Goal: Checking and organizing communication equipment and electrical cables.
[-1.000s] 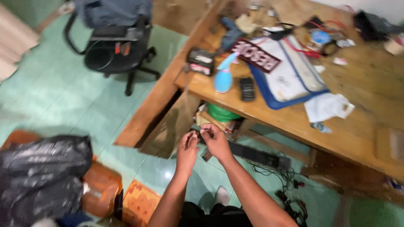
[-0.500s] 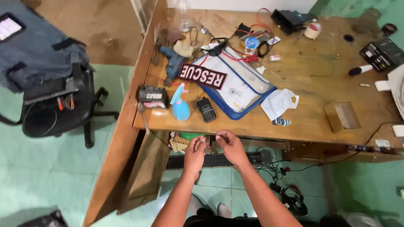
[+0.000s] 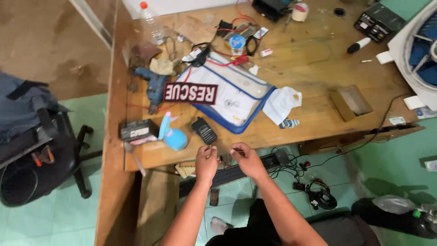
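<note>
Nearing wooden table (image 3: 318,68), hands apart

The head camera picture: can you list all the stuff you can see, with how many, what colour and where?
wooden table: one, brown, fills the upper middle
zip pouch: one, white with blue edge, table middle
patch: one, dark red with white letters, on the pouch's left end
drill: one, blue, table left
spray bottle: one, light blue, front edge
handheld radio: one, black, beside the spray bottle
cardboard box: one, brown, open, table right
plastic bottle: one, clear with red cap, back left
office chair: one, black, left on the green floor
left hand: one, below the table edge, fingers pinched
right hand: one, close beside the left hand, fingers pinched
</note>
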